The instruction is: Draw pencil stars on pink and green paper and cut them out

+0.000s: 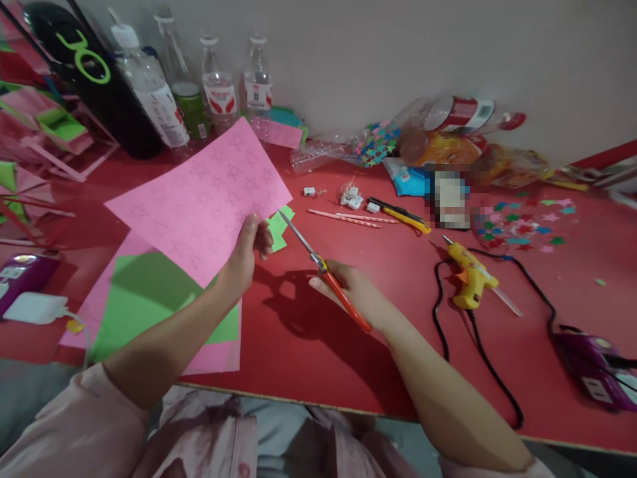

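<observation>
My left hand (249, 249) grips a pink paper sheet (199, 192) by its lower right edge, thumb on top. Pencilled star outlines cover the sheet, which is raised above the table. In my right hand (353, 289) is a pair of scissors (343, 299) with red-orange handles. The blades point up and left, and their tip is close to the sheet's right corner; whether they touch I cannot tell. Just behind my left fingers lie small green paper pieces (281, 229). Larger green paper (144, 299) and pink paper rest under my left forearm.
On the right are a yellow glue gun (472, 275) with its black cord, a yellow cutter knife (403, 216) and scattered paper stars (527, 226). Clear bottles (219, 93) and a black cylinder (99, 86) stand along the wall. Pink paper models (50, 126) fill the left side.
</observation>
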A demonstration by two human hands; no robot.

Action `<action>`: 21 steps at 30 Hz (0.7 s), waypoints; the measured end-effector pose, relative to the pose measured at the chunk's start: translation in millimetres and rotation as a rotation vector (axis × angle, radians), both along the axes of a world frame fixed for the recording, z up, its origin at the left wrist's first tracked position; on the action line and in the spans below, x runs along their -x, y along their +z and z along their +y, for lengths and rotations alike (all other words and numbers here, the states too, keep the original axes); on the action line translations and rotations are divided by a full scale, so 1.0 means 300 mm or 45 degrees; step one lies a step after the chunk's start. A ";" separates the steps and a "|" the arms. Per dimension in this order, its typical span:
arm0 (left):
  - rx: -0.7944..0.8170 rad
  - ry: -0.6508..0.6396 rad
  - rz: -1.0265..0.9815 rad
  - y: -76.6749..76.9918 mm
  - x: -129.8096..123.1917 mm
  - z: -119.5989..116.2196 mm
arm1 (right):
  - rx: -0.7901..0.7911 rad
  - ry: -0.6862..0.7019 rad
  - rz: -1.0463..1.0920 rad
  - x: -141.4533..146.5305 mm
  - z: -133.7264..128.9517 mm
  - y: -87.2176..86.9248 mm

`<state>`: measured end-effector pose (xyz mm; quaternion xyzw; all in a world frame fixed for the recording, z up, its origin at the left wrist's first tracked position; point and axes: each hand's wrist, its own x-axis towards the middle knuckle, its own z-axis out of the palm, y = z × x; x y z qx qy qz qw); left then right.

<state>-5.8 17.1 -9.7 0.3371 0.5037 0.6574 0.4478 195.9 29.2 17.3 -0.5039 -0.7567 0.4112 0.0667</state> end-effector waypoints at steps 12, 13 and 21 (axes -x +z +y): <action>-0.044 -0.165 0.056 -0.006 -0.054 -0.024 | 0.181 0.003 0.238 0.028 -0.031 -0.013; -0.042 -0.172 0.066 -0.006 -0.054 -0.024 | 0.187 0.000 0.243 0.028 -0.031 -0.012; -0.044 -0.188 0.037 -0.012 -0.062 -0.022 | 0.264 -0.054 0.316 0.032 -0.039 -0.014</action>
